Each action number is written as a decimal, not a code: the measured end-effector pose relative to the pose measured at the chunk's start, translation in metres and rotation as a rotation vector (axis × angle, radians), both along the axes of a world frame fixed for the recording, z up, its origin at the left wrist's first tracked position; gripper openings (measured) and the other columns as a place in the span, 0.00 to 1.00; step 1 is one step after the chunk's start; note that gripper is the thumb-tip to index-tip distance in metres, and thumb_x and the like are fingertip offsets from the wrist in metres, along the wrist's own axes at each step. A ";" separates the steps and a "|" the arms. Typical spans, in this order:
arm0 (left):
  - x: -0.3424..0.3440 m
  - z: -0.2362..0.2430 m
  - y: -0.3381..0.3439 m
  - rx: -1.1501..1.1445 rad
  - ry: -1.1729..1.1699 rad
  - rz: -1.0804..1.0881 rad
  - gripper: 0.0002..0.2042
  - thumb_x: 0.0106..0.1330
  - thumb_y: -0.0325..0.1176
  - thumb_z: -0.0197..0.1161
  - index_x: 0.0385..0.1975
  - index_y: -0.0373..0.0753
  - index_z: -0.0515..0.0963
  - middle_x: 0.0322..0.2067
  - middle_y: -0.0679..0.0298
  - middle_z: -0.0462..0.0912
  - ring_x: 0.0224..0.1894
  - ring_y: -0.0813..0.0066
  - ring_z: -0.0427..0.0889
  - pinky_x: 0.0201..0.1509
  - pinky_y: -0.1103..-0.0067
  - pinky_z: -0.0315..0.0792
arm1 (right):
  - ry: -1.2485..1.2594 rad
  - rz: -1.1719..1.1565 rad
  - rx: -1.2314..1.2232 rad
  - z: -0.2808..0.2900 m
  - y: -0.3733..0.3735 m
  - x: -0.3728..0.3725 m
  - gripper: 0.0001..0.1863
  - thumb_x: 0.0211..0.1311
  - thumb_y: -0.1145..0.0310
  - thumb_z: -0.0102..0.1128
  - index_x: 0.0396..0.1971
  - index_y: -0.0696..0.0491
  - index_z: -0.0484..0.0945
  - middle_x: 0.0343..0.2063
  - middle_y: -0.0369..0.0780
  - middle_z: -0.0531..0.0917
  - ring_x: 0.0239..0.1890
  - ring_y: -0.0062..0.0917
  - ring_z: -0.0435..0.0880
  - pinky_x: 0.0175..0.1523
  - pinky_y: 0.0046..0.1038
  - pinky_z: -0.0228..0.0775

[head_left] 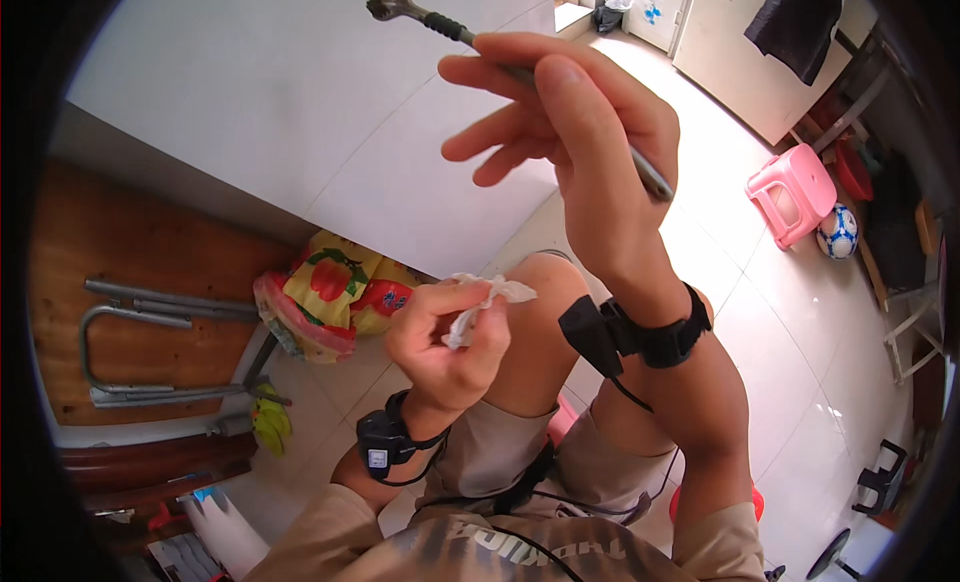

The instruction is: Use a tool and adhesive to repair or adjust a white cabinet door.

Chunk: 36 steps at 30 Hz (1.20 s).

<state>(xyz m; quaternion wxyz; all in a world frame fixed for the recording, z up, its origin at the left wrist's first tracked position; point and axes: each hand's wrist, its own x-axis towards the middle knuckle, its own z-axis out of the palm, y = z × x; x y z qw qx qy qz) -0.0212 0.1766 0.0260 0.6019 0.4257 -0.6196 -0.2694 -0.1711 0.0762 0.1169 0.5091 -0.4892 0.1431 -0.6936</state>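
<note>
My raised right hand (600, 152) grips a long metal wrench-like tool (398, 4), which has a rounded head and a black ridged band. The shaft runs behind my thumb and out past the heel of that hand, while the other fingers spread loosely. Lower and to the left, my left hand (430, 347) is closed on a crumpled white tissue (510, 292) above my bare knee. Each wrist wears a black strap with a device on it. A white panel surface (230, 102) lies beyond both hands.
Bags (340, 292), a folded metal-framed wooden board (140, 222) and a yellow-green item (268, 422) lie at left. At right are a pink stool (788, 192), a ball (838, 232) and folded frames (900, 352). A white door (730, 42) stands behind. I sit over a tiled floor (780, 372).
</note>
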 end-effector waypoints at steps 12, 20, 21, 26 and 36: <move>-0.025 0.002 -0.032 0.261 0.841 -0.261 0.13 0.66 0.34 0.70 0.45 0.34 0.80 0.42 0.67 0.83 0.43 0.79 0.79 0.47 0.79 0.76 | 0.595 0.143 -0.490 -0.007 0.039 0.016 0.20 0.57 0.72 0.72 0.52 0.56 0.84 0.43 0.45 0.89 0.31 0.30 0.86 0.39 0.28 0.75; -0.046 -0.009 -0.029 -0.097 0.841 -0.176 0.24 0.69 0.51 0.65 0.53 0.38 0.73 0.55 0.70 0.70 0.62 0.73 0.65 0.66 0.76 0.67 | 0.862 0.191 -0.727 -0.006 0.047 0.043 0.24 0.49 0.73 0.72 0.49 0.57 0.79 0.29 0.39 0.82 0.33 0.38 0.84 0.39 0.38 0.70; -0.041 -0.008 -0.031 -0.015 0.648 -0.114 0.21 0.68 0.47 0.66 0.51 0.38 0.74 0.53 0.69 0.71 0.58 0.74 0.66 0.63 0.76 0.68 | 0.869 0.252 -0.700 -0.010 0.046 0.041 0.25 0.52 0.69 0.72 0.52 0.54 0.80 0.36 0.41 0.84 0.32 0.35 0.83 0.41 0.36 0.67; -0.022 -0.005 -0.044 0.020 -0.188 0.240 0.12 0.62 0.27 0.72 0.45 0.39 0.81 0.41 0.67 0.74 0.40 0.75 0.73 0.46 0.78 0.72 | 0.765 0.239 -0.636 -0.021 0.049 0.044 0.24 0.48 0.75 0.71 0.49 0.55 0.80 0.27 0.37 0.82 0.31 0.35 0.85 0.40 0.41 0.65; -0.012 -0.008 -0.034 0.181 -0.331 0.178 0.18 0.76 0.35 0.61 0.61 0.37 0.71 0.52 0.65 0.76 0.54 0.82 0.77 0.54 0.83 0.77 | 0.789 0.204 -0.617 -0.023 0.039 0.047 0.23 0.50 0.75 0.71 0.49 0.54 0.81 0.26 0.35 0.83 0.32 0.34 0.85 0.39 0.44 0.63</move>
